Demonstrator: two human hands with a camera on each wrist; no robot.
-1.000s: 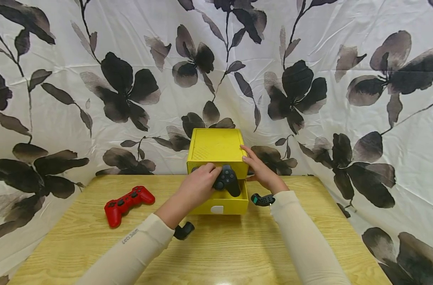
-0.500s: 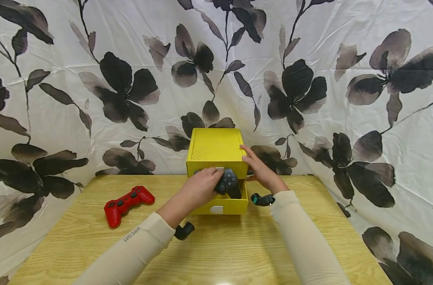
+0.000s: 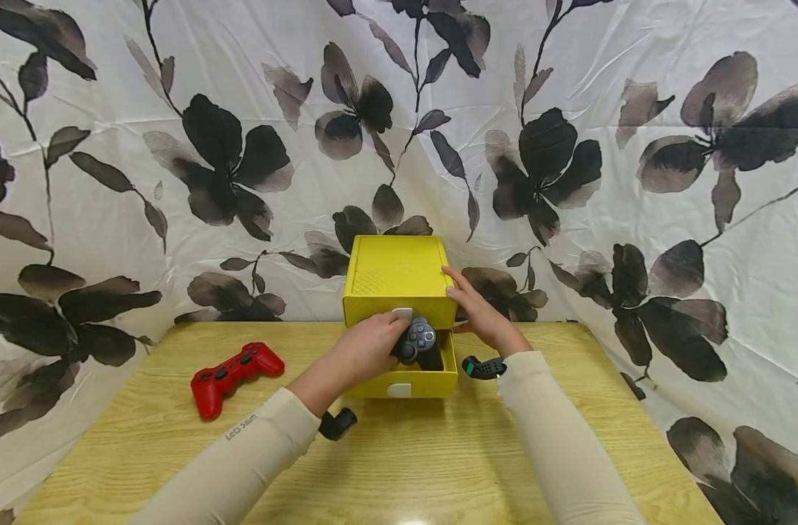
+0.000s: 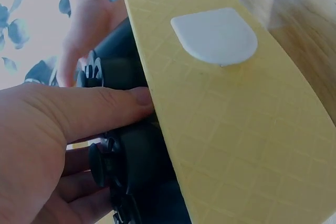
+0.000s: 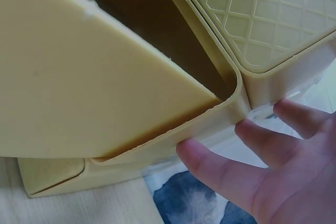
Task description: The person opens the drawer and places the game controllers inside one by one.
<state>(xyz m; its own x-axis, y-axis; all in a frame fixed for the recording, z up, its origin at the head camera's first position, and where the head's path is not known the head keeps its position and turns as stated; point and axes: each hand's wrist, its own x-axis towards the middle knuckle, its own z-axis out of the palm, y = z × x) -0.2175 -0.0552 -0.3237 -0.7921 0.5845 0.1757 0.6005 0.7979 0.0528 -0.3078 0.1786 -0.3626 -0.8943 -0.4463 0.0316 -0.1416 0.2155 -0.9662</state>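
**Black game controller (image 3: pixel 421 337) in my grip, partly inside the yellow lower drawer (image 3: pixel 431 385)**

My left hand (image 3: pixel 366 348) pinches the controller, thumb against it, and covers its left half; the drawer front hides its lower parts, so I can't tell whether it touches the bottom. My right hand (image 3: pixel 482 313) has its fingers spread along the side of the yellow drawer unit (image 3: pixel 399 266), some fingertips out of sight from above. Compared with a second ago, the controller sits lower and the upper white tab (image 3: pixel 402 313) shows.
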